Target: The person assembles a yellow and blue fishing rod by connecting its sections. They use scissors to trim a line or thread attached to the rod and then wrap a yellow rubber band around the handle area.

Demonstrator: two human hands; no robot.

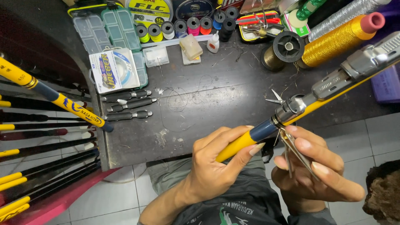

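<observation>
dark table (208, 112) lies beyond the hands, spools at its far edge. yellow-and-blue rod (266, 130) is clamped by left hand (216, 166), held steady across the lap. metal tweezers (293, 152) are pinched by right hand (316, 175) just under the rod's wrapped joint.

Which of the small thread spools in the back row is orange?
The orange spool, right of the pink spool and left of the dark ones; the others are yellow, grey or pink.
</observation>
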